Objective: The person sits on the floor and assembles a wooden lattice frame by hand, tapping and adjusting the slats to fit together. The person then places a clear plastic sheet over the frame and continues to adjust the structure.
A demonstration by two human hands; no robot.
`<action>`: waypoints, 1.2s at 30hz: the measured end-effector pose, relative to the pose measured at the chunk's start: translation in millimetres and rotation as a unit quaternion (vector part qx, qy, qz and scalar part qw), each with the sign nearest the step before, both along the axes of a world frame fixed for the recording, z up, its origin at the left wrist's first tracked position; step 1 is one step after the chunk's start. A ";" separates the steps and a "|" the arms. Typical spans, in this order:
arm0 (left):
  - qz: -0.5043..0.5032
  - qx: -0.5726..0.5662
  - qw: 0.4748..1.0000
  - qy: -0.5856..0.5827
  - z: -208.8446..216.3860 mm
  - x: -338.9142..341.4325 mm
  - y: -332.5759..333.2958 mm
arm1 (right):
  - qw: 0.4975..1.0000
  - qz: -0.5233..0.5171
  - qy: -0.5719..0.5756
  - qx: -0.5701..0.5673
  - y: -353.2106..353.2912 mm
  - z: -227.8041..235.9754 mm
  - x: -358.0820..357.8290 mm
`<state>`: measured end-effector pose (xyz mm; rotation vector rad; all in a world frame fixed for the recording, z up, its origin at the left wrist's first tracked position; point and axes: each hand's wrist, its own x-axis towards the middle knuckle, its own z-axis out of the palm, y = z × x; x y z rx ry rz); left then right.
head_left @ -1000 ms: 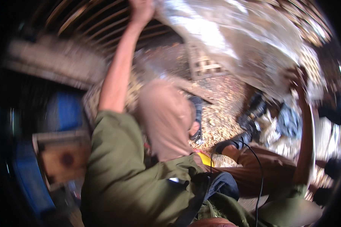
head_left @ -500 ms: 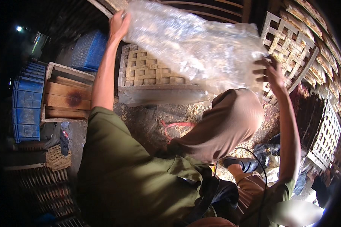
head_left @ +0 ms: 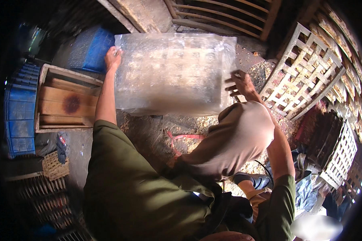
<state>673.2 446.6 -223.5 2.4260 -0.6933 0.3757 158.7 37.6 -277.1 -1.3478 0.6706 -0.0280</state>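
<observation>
The left hand (head_left: 113, 58) is grasping the left edge of a large clear plastic sheet (head_left: 171, 74). The right hand (head_left: 240, 83) is pinching its right edge, fingers spread. A wooden crate (head_left: 64, 100) is lying just left of the sheet.

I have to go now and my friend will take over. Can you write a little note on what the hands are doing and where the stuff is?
Left hand: grips the left edge of the clear plastic bag, arm stretched out.
Right hand: fingers spread at the bag's right edge, touching it; grip unclear.
Bag: held up flat and stretched wide between both hands, above the dirt floor.
Nearby: wooden crate and blue crates to the left, lattice panels to the right, red strap on the floor.
Done: bag spread out.
Left: nothing is in the bag that I can see.
</observation>
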 end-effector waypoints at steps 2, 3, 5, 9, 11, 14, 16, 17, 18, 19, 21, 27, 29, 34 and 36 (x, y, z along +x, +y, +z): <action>0.039 0.059 0.991 -0.114 8.7 24.2 13.7 | 0.999 0.013 -0.022 0.032 1.6 1.9 15.5; 0.060 0.081 0.983 -0.154 -0.5 26.3 15.1 | 0.998 0.019 -0.027 0.059 -5.1 3.1 17.1; 0.197 0.139 0.970 0.030 -49.2 -26.7 -36.9 | 0.988 0.020 0.069 -0.138 -13.2 9.9 0.2; 0.142 0.198 0.953 -0.180 -40.2 -95.4 -105.8 | 0.869 0.069 -0.014 -0.490 -41.8 1.4 -58.4; 0.020 0.149 0.972 -0.183 -22.3 -130.6 -128.5 | 0.852 0.087 -0.019 -0.516 -42.2 21.7 -95.0; -0.207 0.021 0.967 -0.149 4.5 -163.3 -199.6 | 0.823 0.094 0.054 -0.557 -63.5 35.7 -177.5; -0.316 -0.029 0.947 -0.048 23.7 -226.3 -276.8 | 0.816 0.064 0.070 -0.570 -71.5 46.7 -262.6; -0.364 -0.022 0.931 -0.020 36.8 -242.4 -297.2 | 0.829 0.057 0.144 -0.538 -54.9 78.4 -282.1; -0.425 -0.027 0.904 0.016 42.2 -270.7 -337.8 | 0.816 0.046 0.196 -0.542 -50.2 87.3 -329.6; -0.480 -0.052 0.870 0.102 48.5 -295.8 -366.3 | 0.781 0.037 0.180 -0.596 -31.6 110.9 -347.7; -0.530 -0.059 0.804 0.262 52.0 -343.7 -427.4 | 0.803 0.121 0.354 -0.463 -12.6 165.0 -372.6; -0.442 0.036 0.811 0.381 -12.6 -422.2 -555.7 | 0.880 0.023 0.339 -0.330 30.1 193.5 -434.0; -0.437 0.034 0.757 0.485 -21.3 -451.7 -565.9 | 0.858 0.011 0.363 -0.364 36.3 192.5 -453.6; -0.515 -0.064 0.723 0.456 -21.4 -466.1 -537.1 | 0.822 -0.005 0.381 -0.424 33.9 187.2 -494.7; -0.505 -0.093 0.747 0.421 -18.5 -459.8 -503.1 | 0.857 -0.026 0.368 -0.359 26.1 198.6 -488.3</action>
